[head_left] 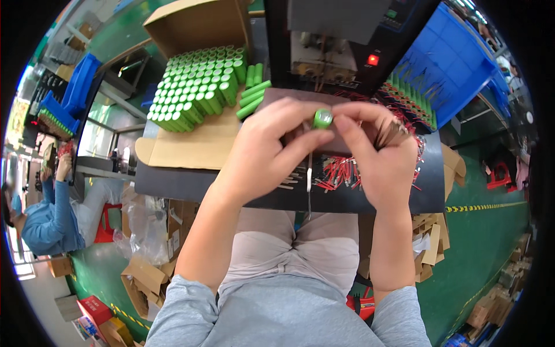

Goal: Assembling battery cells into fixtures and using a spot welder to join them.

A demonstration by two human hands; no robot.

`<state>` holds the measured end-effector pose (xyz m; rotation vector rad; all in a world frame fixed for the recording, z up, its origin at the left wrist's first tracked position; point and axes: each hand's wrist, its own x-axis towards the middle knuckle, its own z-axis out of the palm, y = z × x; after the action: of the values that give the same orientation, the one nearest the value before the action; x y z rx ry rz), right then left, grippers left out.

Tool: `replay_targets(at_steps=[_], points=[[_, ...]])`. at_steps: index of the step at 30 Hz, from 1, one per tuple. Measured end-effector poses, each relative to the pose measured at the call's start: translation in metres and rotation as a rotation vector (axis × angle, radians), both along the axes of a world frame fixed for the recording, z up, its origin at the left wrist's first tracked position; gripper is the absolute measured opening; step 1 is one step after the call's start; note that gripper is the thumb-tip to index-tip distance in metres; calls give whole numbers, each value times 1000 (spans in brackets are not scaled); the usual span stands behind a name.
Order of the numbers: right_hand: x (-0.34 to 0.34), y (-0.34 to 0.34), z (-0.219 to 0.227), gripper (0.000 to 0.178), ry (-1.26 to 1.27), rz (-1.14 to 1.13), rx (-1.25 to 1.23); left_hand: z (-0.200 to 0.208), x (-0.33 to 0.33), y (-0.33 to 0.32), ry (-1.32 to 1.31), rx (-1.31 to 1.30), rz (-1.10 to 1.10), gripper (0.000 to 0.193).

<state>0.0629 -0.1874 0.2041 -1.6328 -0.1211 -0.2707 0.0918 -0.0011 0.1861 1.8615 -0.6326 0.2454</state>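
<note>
A green cylindrical battery cell (323, 119) is pinched between the thumb and fingers of my left hand (263, 147), its pale metal end facing up. Beside that end are the thumb and forefinger of my right hand (384, 165). Several thin metal strips (393, 133) stick out from between the right hand's curled fingers. Whether the right fingertips also pinch a strip at the cell cannot be made out. Both hands are above the dark table, in front of a black machine (361, 74) with a lit red switch. Under them lie red wire leads (341, 170).
At the left, an open cardboard box (193, 29) stands by rows of upright green cells (193, 87); several more cells (252, 101) lie beside them. A blue bin (471, 81) at the right holds cells with leads. A co-worker (52, 217) sits far left.
</note>
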Motion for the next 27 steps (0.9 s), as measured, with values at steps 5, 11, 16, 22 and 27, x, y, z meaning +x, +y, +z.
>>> replay_targets(at_steps=[5,11,16,22,27], points=[[-31,-36,17,37,-196,288,-342,11,-38,4,137,23,-230,28],[-53,-75,10,39,-137,525,-372,-21,-60,-8,317,-106,-477,26],[-45,-133,-24,22,41,-119,34,-49,-66,-19,773,-184,-339,27],[11,-200,-52,23,-165,-759,-353,-53,-69,-31,475,44,-242,16],[41,-227,-79,27,-239,-796,-937,-53,-68,-32,362,106,-220,14]])
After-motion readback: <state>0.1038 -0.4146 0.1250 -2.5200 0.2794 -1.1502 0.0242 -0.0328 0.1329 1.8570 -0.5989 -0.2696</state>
